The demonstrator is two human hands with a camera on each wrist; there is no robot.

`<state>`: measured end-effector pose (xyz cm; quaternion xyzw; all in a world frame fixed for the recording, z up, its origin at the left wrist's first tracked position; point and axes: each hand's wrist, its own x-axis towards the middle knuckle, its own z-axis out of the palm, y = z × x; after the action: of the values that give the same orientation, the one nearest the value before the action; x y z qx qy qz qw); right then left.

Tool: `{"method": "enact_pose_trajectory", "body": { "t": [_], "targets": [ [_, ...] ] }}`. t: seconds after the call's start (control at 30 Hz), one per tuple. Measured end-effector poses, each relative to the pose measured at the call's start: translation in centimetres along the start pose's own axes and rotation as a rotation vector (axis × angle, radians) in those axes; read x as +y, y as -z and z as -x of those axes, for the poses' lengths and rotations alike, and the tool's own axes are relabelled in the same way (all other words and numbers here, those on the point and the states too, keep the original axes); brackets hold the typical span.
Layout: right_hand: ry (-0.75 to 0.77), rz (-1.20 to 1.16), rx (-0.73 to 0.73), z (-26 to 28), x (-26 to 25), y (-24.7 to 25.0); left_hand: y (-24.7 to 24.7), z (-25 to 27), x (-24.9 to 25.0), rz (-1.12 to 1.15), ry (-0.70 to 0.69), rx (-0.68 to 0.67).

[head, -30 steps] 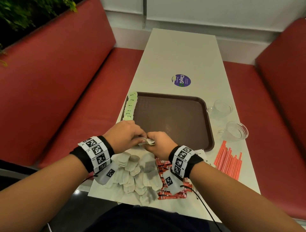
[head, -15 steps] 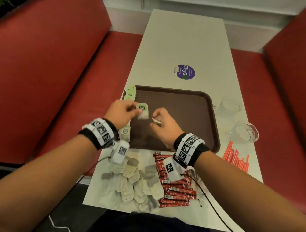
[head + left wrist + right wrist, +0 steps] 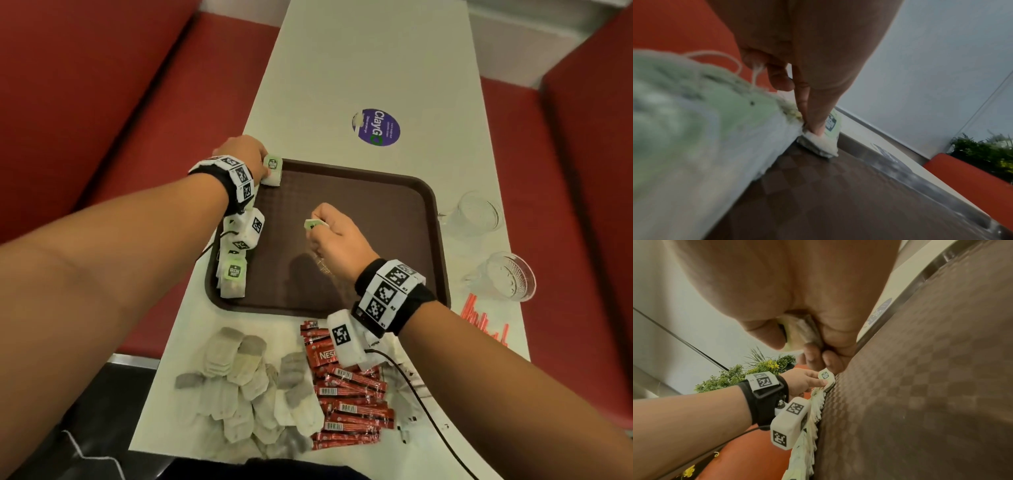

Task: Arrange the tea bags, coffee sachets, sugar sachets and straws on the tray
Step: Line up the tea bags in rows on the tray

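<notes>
A brown tray (image 3: 376, 192) lies on the white table. Along its left edge runs a row of green-labelled tea bags (image 3: 233, 277). My left hand (image 3: 245, 154) pinches one tea bag (image 3: 272, 171) at the far left corner of the tray, at the far end of that row; the left wrist view shows that tea bag (image 3: 822, 142) touching the tray floor. My right hand (image 3: 330, 236) hovers over the tray's middle and grips another tea bag (image 3: 313, 224), seen folded in its fist (image 3: 797, 334). Loose tea bags (image 3: 246, 387) and red coffee sachets (image 3: 349, 394) lie near me.
Two glass cups (image 3: 479, 212) (image 3: 507, 277) stand right of the tray. Red straws (image 3: 483, 322) lie beside my right forearm. White sachets (image 3: 400, 377) lie partly under my right wrist. A purple sticker (image 3: 376, 127) marks the table beyond the tray. Red benches (image 3: 85, 85) flank the table.
My left hand has carried its tea bag from the near piles to the tray's far left corner. The right hand moved over the tray's middle with a tea bag.
</notes>
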<state>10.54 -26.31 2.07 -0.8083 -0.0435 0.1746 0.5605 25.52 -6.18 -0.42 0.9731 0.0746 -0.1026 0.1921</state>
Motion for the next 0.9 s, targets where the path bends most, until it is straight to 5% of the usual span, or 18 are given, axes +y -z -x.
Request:
{"method": "enact_pose_trajectory", "body": {
  "t": [0.23, 0.47, 0.6, 0.73, 0.9],
  "targets": [
    [-0.033, -0.084, -0.018, -0.6, -0.4, 0.0, -0.3, -0.6, 0.2, -0.178, -0.076, 0.078],
    [-0.044, 0.001, 0.015, -1.1, -0.3, 0.1, -0.6, 0.5, 0.7, -0.384, -0.210, -0.092],
    [0.031, 0.115, 0.084, -1.4, 0.2, 0.4, 0.8, 2.3, 1.2, -0.146, -0.339, -0.064],
    [0.064, 0.169, 0.143, -1.7, 0.7, 0.6, 2.7, 6.5, 2.2, 0.275, -0.457, -0.206],
    [0.068, 0.149, 0.164, -2.0, 0.6, 0.6, 3.0, 9.5, 1.9, 0.287, -0.589, -0.290]
  ]
}}
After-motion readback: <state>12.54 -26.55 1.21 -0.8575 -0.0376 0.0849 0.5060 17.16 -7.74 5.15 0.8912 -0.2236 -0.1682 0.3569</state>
